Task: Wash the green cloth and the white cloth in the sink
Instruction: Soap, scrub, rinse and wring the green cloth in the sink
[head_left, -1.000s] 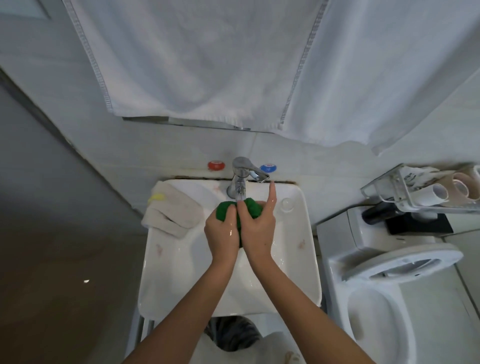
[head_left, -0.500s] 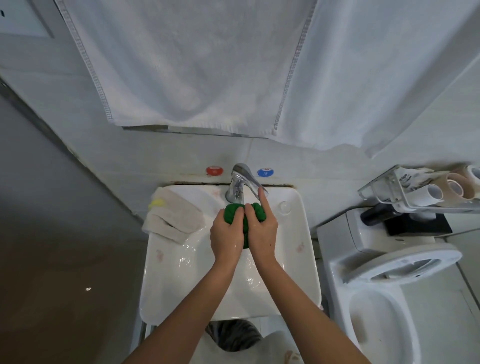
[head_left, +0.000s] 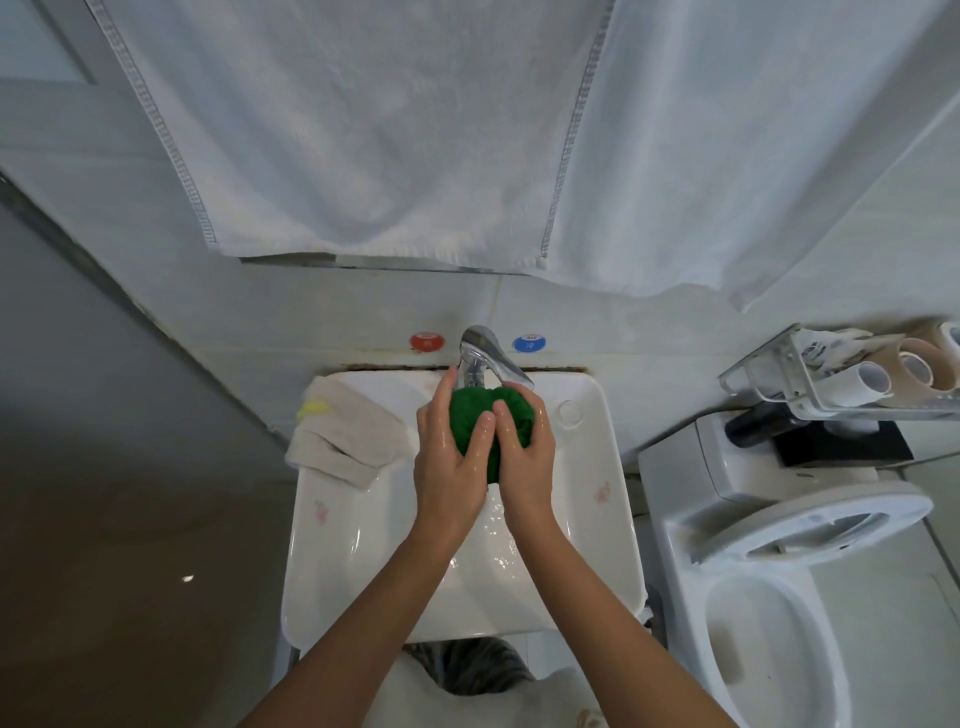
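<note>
Green cloth (head_left: 475, 415) bunched in both hands' grip.

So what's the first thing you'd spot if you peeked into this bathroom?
The bright green cloth jumps out, bunched up between the left hand and the right hand, both wet, just under the chrome faucet over the white sink. A beige-white cloth lies draped over the sink's back left corner. Big white towels hang on the wall above.
</note>
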